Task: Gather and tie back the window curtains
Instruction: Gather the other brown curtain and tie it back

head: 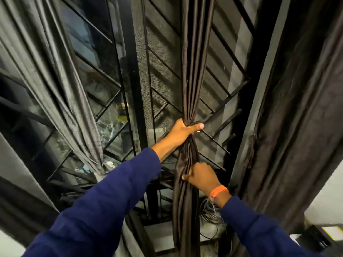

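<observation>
Dark brown curtain [193, 71]: smooth, faintly glossy cloth, gathered into one narrow rope of lengthwise pleats, hanging down the middle of the window in front of the grille

Left hand [182, 131]: fingers and thumb wrapped tight around the gathered curtain at its pinched waist, thumb lying across the front

Right hand [201, 176]: lower down on the same bundle, fingers curled into the folds, thumb pressed against the cloth; orange band [219, 191] on the wrist

Sleeves [104, 201]: navy, soft matte knit, on both arms

Grey curtain [61, 86]: at the left, sheeny, deeply folded, drawn in to a bunched point low down

Dark drape [297, 108]: at the right, matte, hanging in heavy vertical folds

Window grille [228, 95]: black metal bars in slanting chevron lines, fine mesh screen behind

Coil of thin wire [211, 214]: grey loops, just beside the right wrist, below it
</observation>
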